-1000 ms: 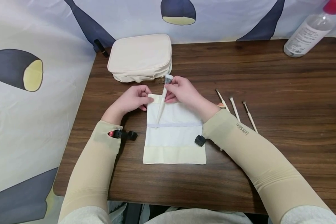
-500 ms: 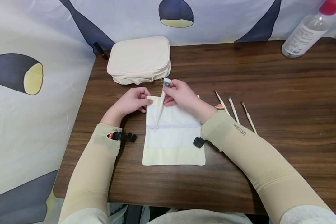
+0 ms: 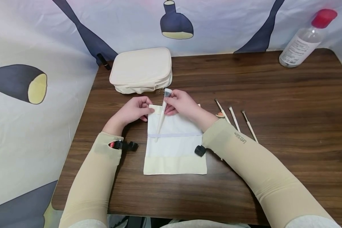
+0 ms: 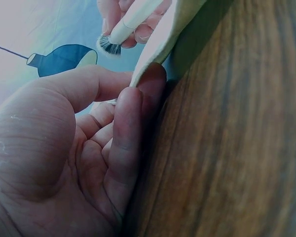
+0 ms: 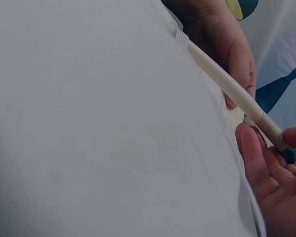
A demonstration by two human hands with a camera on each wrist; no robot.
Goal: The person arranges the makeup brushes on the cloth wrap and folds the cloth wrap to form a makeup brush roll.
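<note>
A cream cloth brush pouch [image 3: 175, 164] lies on the table with a thin elastic band [image 3: 182, 135] across its middle. My left hand [image 3: 135, 110] pinches the pouch's far left corner between thumb and fingers, seen close up in the left wrist view. Near its bristle end, a white-handled makeup brush [image 3: 161, 122] is held between the thumb and fingers of my right hand [image 3: 182, 104]. The handle slants toward me, and the right wrist view has it passing under the gathered elastic [image 5: 181, 38]. Its bristles [image 4: 108, 45] point away from me.
Several slim brushes [image 3: 234, 118] lie to the right, partly hidden by my right forearm, beside a small orange-topped item [image 3: 220, 115]. Behind the pouch sits a cream zip bag [image 3: 142, 68], with a black tube [image 3: 104, 61] at its left. A red-capped bottle [image 3: 300, 44] stands far right.
The brush handle's end has slid slightly further past the elastic band, toward me. Both hands keep their holds. The head view has tilted up a little, so everything sits lower in it.
</note>
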